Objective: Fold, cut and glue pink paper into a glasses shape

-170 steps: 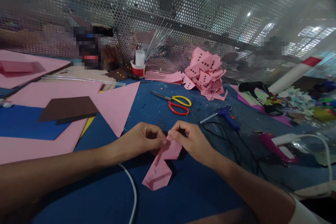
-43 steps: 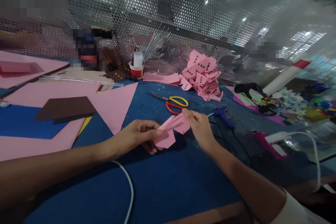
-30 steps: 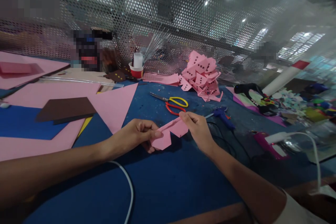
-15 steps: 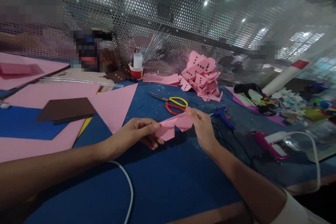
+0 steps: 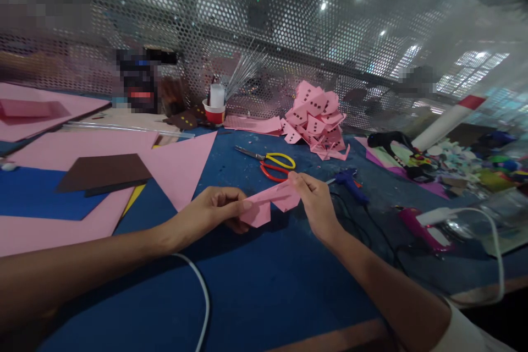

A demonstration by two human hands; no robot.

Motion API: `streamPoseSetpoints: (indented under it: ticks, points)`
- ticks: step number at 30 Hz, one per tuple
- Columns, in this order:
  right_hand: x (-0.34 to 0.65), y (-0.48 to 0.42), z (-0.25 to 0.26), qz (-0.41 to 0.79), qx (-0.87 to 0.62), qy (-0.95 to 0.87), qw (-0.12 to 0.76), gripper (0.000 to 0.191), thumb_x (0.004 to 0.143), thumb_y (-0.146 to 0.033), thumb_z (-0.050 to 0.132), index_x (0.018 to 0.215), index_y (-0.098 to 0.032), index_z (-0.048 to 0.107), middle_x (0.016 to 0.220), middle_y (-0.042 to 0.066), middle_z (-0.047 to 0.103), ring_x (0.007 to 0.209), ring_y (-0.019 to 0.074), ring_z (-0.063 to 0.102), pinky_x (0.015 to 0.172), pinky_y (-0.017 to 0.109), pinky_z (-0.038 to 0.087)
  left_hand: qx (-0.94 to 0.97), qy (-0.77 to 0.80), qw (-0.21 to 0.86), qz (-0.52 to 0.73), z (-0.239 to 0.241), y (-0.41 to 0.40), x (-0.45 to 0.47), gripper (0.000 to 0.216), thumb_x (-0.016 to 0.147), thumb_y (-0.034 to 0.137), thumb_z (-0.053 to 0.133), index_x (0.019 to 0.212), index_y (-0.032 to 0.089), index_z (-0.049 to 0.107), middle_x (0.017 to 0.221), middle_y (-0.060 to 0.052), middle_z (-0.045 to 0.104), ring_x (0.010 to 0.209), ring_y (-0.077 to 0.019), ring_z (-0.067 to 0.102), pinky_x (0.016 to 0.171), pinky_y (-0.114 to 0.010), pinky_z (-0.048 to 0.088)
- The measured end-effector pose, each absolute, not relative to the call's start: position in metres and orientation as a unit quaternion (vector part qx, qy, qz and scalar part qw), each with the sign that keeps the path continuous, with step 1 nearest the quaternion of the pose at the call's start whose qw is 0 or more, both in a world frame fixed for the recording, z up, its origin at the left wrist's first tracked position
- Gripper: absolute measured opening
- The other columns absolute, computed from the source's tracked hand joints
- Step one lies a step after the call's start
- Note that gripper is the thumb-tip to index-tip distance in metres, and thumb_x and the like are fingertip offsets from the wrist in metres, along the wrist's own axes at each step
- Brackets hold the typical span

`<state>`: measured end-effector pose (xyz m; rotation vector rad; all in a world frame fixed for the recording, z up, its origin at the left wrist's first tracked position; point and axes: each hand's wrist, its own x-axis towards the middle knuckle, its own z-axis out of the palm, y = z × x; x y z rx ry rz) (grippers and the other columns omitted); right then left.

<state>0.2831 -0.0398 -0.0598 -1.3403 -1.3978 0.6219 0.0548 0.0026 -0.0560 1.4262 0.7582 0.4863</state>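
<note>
Between my two hands, above the blue table [image 5: 256, 286], is a folded pink paper piece [image 5: 259, 212] with a notch in its lower edge. My left hand [image 5: 220, 206] pinches its left end between thumb and fingers. The right end is pinched by my right hand [image 5: 311, 195]. Just beyond the paper lie scissors [image 5: 279, 161] with one yellow and one red handle, blades pointing left. A blue glue gun [image 5: 350, 184] rests right of my right hand. Farther back stands a heap of pink paper pieces [image 5: 315, 115] with dark square marks.
At left lie pink sheets [image 5: 181, 168], dark brown sheets [image 5: 109, 170] and a blue sheet [image 5: 41, 192]. A red-and-white cup [image 5: 214, 113] with sticks stands by the perforated metal screen [image 5: 231, 16]. A white cable [image 5: 204, 286] runs across the front; a magenta device [image 5: 424, 231] lies right.
The pink paper has shifted slightly left and down, and its notch looks wider. My left fingers have curled in closer under its end; my right hand has moved slightly left.
</note>
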Motion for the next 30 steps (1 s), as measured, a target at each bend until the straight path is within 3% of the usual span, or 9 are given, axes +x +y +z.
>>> streamPoseSetpoints:
  ticks: [9,14,20,26,30]
  points:
    - [0.274,-0.047,-0.061,0.31,-0.557,-0.607,0.474,0.045,0.095,-0.049,0.052,0.062,-0.019,0.044,0.064,-0.003,0.031,0.062,0.0114,0.03,0.055,0.025,0.025,0.684,0.335,0.602,0.24,-0.057,0.001,0.057,0.033,0.086,0.046,0.066,0.078,0.014,0.069,0.063,0.002,0.059,0.059,-0.0085,0.049,0.054,-0.019,0.036]
    - [0.273,-0.048,-0.06,0.306,-0.562,-0.605,0.475,0.047,0.094,-0.049,0.053,0.06,-0.019,0.042,0.063,-0.003,0.029,0.061,0.0111,0.029,0.054,0.025,0.025,0.687,0.334,0.601,0.235,-0.056,0.0,0.057,0.036,0.088,0.047,0.063,0.072,0.014,0.066,0.06,0.002,0.057,0.057,-0.0089,0.047,0.055,-0.02,0.033]
    - [0.27,-0.049,-0.061,0.327,-0.546,-0.605,0.478,0.042,0.093,-0.048,0.055,0.063,-0.018,0.051,0.062,-0.003,0.036,0.06,0.0107,0.033,0.054,0.024,0.028,0.689,0.336,0.597,0.238,-0.06,0.001,0.056,0.031,0.086,0.046,0.065,0.089,0.016,0.072,0.075,0.001,0.062,0.068,-0.0102,0.049,0.059,-0.02,0.035]
    - [0.267,-0.051,-0.061,0.367,-0.531,-0.617,0.451,0.037,0.092,-0.047,0.059,0.068,-0.018,0.056,0.064,-0.003,0.042,0.061,0.0106,0.038,0.056,0.023,0.032,0.696,0.351,0.58,0.238,-0.059,0.0,0.056,0.034,0.086,0.046,0.063,0.077,0.013,0.067,0.065,0.003,0.051,0.06,-0.0085,0.042,0.055,-0.019,0.032]
    - [0.268,-0.05,-0.062,0.362,-0.532,-0.624,0.444,0.038,0.091,-0.046,0.059,0.066,-0.018,0.054,0.063,-0.003,0.04,0.061,0.0106,0.037,0.056,0.024,0.031,0.701,0.355,0.571,0.237,-0.058,-0.002,0.056,0.033,0.085,0.044,0.064,0.076,0.013,0.066,0.066,0.003,0.053,0.061,-0.0086,0.042,0.055,-0.019,0.033]
